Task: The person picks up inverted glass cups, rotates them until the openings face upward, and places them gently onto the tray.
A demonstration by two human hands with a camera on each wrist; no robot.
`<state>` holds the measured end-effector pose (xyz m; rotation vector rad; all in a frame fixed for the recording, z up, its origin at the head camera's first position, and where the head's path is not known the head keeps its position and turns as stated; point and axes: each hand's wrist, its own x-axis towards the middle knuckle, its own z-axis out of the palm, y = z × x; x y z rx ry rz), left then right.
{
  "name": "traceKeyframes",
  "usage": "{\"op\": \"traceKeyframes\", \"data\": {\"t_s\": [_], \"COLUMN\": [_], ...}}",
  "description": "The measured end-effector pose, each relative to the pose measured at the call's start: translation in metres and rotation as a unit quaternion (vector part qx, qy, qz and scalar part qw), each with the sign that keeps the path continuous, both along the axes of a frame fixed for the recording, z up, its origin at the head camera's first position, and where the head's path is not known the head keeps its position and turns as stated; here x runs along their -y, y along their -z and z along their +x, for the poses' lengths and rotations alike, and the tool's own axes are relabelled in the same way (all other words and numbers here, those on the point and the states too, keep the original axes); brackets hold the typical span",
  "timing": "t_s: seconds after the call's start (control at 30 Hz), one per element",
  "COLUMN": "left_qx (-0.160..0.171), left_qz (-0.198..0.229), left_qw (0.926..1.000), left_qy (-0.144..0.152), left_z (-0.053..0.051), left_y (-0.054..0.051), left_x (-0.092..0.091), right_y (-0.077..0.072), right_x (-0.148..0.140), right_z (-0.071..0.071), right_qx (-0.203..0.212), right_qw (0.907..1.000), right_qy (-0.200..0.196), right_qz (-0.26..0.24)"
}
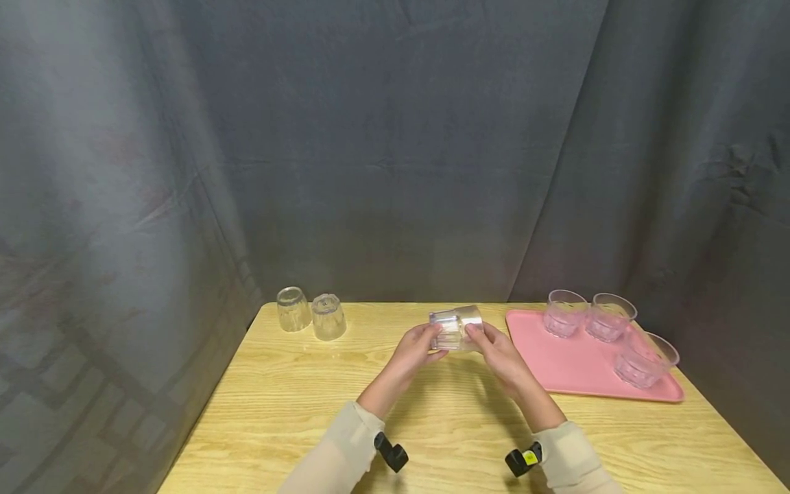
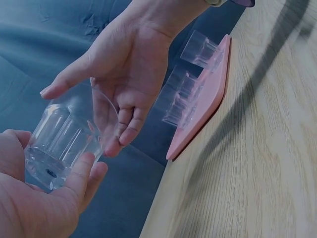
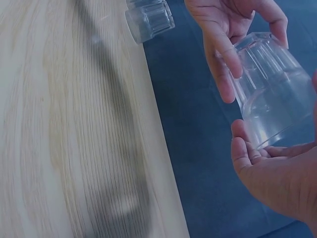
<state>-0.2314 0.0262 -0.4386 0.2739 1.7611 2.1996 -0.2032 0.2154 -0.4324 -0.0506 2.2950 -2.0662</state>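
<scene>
A clear faceted drinking glass (image 1: 455,328) is held sideways above the middle of the table, its base to the left and its wide rim to the right. My left hand (image 1: 412,353) grips the base end between thumb and fingers. At the rim end, my right hand (image 1: 501,353) holds the glass with its thumb on the near side. In the left wrist view, the left fingers curl around the lower part of the glass (image 2: 64,139). The right wrist view shows the right fingertips under the rim of the glass (image 3: 275,94).
A pink tray (image 1: 555,374) lies on the right of the wooden table (image 1: 296,412), bearing three upright glasses, one a front-right glass (image 1: 642,363). At the back left stand two upside-down glasses, a left one (image 1: 293,310) and a right one (image 1: 328,318). Grey curtains (image 1: 382,151) surround the table.
</scene>
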Motion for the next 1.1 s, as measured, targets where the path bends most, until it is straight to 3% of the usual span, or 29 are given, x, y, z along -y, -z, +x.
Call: {"op": "traceKeyframes", "data": {"t_s": [0.3,0.5,0.87,1.1], "left_qx": [-0.002,0.008,0.009,0.009], "left_qz": [-0.002,0.001,-0.004,0.000], "left_qw": [0.9999,1.0000,0.9997,0.9997], "left_qy": [0.011,0.001,0.024,0.023], "left_z": [0.002,0.002,0.002,0.001], "left_y": [-0.002,-0.002,0.003,0.007], "left_x": [-0.008,-0.015,-0.027,-0.038], "right_y": [-0.004,-0.006,-0.004,0.000], "right_x": [-0.008,-0.012,-0.026,-0.037], "right_z": [0.005,0.008,0.012,0.014], "right_qx": [-0.003,-0.002,0.009,0.004], "right_qw": [0.9998,0.9997,0.9991,0.9988], "right_qy": [0.007,0.009,0.022,0.028], "right_qz": [0.018,0.022,0.036,0.040]}}
